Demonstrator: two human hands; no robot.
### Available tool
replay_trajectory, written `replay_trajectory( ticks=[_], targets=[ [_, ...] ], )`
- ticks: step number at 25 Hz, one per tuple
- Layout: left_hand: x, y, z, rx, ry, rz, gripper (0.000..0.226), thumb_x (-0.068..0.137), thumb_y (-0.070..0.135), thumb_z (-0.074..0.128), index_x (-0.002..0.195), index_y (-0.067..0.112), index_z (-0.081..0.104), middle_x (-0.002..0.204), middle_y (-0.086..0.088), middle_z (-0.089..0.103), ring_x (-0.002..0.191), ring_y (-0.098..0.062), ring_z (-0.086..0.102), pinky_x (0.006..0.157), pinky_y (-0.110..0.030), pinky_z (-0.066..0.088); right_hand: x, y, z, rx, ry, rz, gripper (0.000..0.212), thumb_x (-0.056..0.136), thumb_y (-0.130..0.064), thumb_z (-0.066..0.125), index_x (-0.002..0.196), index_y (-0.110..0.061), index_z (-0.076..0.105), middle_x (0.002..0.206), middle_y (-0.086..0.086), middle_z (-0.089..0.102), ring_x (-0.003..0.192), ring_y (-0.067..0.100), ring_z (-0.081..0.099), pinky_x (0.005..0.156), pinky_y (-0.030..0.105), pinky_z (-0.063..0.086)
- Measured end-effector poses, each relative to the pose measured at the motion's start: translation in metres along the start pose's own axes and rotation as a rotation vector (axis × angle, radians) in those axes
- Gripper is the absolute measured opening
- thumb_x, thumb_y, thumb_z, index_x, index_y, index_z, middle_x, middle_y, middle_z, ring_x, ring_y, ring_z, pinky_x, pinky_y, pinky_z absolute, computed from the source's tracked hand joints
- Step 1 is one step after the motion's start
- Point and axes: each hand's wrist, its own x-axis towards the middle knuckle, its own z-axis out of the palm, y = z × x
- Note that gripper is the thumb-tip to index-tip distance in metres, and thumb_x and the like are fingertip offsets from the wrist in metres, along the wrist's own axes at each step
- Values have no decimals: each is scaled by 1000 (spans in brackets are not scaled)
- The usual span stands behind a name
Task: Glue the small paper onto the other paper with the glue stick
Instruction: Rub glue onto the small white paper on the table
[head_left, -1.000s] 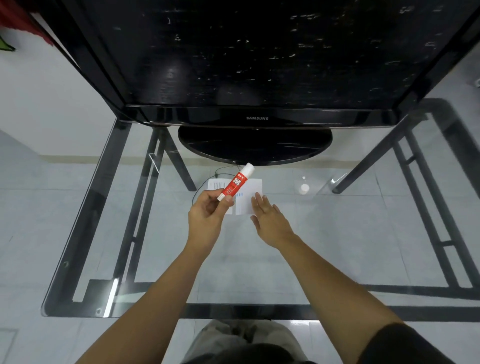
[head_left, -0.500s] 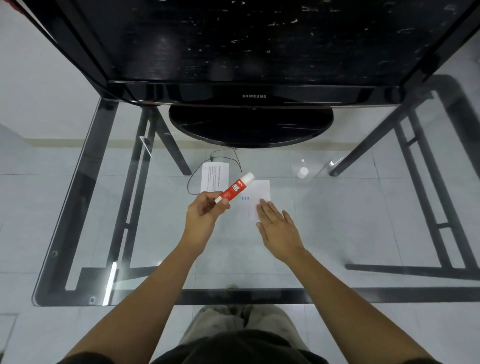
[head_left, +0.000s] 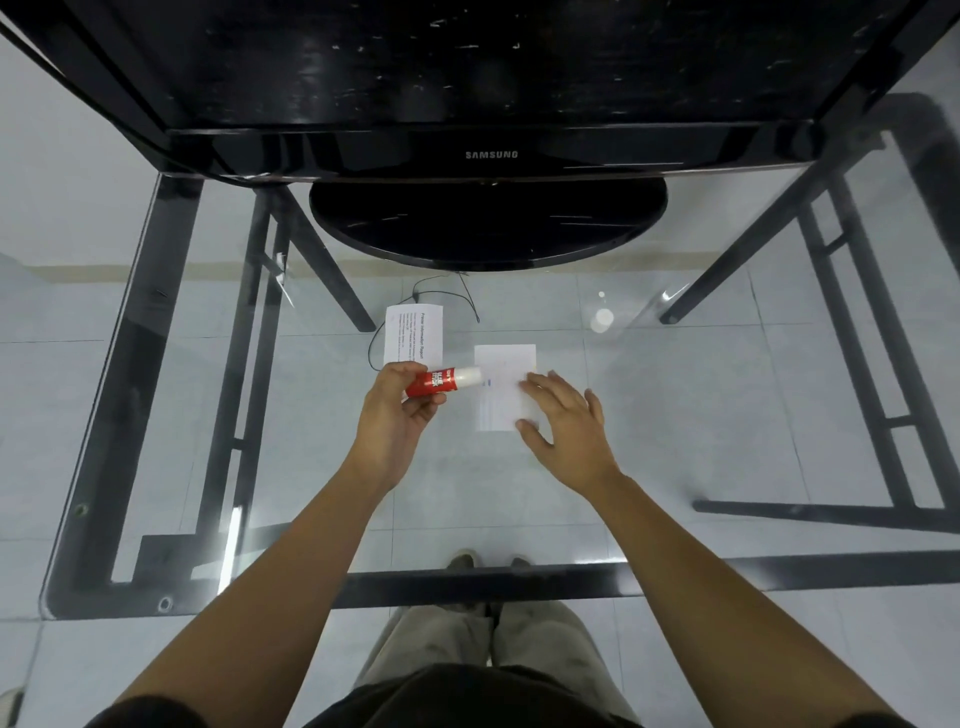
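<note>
At paper edge: glue stick lowered level in left hand.

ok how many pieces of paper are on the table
2. A printed paper lies beyond the left hand; a plainer paper lies right of it, under fingers of the right hand.

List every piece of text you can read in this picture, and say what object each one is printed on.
"SAMSUNG": on the lower bezel of the television.
"GLUE STICK": on the red glue stick.
"Printer Information Report": sideways heading on the printed paper.
Smaller lines beside that heading: too small to read.
Blue marks on the white paper: blurred, unreadable.
</note>
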Motion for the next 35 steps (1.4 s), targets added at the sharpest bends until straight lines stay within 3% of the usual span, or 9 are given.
replay_trajectory(
  ticks=[3,5,8,12,16,24,27,32,35],
  targets=[
    [3,-4,2,374,-61,131,29,82,7,66,92,32,54,132,-10,50,91,-21,60,75,-22,52,1,2,1,47,5,-4,47,91,-34,53,135,-22,42,151,-3,30,140,13,22,113,45,5],
    [4,-6,3,548,-78,161,37,76,11,74,95,34,53,118,-4,60,99,-22,62,82,-29,52,2,4,2,56,-10,5,50,91,-36,52,137,-22,39,151,-3,29,140,14,21,113,45,5],
    [7,-7,4,721,-135,261,25,73,21,77,90,29,61,93,6,67,90,-16,64,79,-28,54,4,6,3,42,-18,10,56,91,-38,51,140,-19,33,152,-2,28,140,13,21,113,45,5],
    [4,-5,11,976,-272,460,24,76,22,75,92,28,58,89,28,60,89,4,58,69,-6,47,6,5,2,38,-19,9,57,91,-39,51,140,-18,32,152,-1,28,140,14,21,113,45,6],
    [3,-8,12,1205,-342,495,29,75,24,76,98,24,57,91,18,57,81,5,57,66,-3,45,5,5,2,43,-16,11,57,91,-38,51,140,-18,32,152,-1,28,140,14,22,113,46,6],
    [0,-5,17,1288,-337,589,24,76,20,75,94,15,60,86,10,59,68,6,56,64,0,40,5,5,2,43,-23,11,58,91,-38,51,141,-17,30,152,-1,27,140,14,20,114,46,5],
    [5,1,16,1264,-225,655,19,78,18,73,91,12,61,82,9,61,67,3,57,63,-1,41,5,7,2,32,-32,9,58,91,-38,50,141,-18,29,152,-1,26,140,14,20,114,46,5],
    [1,-4,11,1272,-393,522,25,74,21,77,92,16,61,86,9,60,71,-1,57,62,-6,45,6,7,4,26,-18,4,58,91,-40,50,141,-17,30,152,-1,28,140,15,21,114,46,6],
    [3,-3,12,1265,-303,527,28,75,20,76,97,16,59,90,10,57,69,-2,58,62,-3,45,6,7,4,24,-15,-2,57,91,-38,50,141,-17,30,152,-1,27,140,15,21,113,46,6]
  ],
)
